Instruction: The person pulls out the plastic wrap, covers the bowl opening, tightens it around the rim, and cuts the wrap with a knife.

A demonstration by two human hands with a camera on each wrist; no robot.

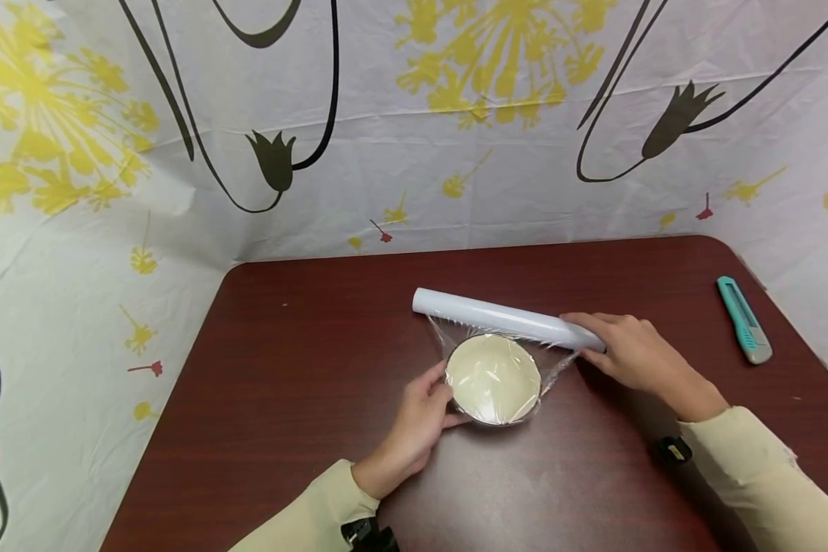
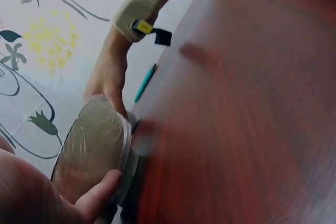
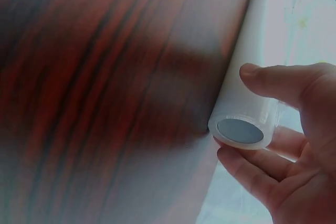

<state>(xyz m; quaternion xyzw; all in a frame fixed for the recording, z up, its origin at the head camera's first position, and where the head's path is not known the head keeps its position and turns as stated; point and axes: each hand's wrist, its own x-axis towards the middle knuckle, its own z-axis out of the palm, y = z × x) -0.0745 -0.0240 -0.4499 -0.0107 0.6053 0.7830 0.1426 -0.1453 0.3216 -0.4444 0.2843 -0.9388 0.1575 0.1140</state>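
A round bowl [image 1: 494, 380], pale inside with a dark rim, has clear plastic film stretched over its top. My left hand [image 1: 417, 414] grips the bowl by its left side, thumb near the rim; the left wrist view shows the wrapped bowl [image 2: 92, 145] tilted in that hand. Behind it lies a white roll of cling film [image 1: 497, 313], with film running from it to the bowl. My right hand [image 1: 631, 351] holds the roll's right end. In the right wrist view, the thumb and fingers curl round the roll [image 3: 247, 77] close to its hollow end.
A teal utility knife [image 1: 744, 319] lies at the right side of the dark red-brown wooden table [image 1: 303, 383]. Behind the table hangs a white cloth [image 1: 455, 192] with yellow flowers and dark stems.
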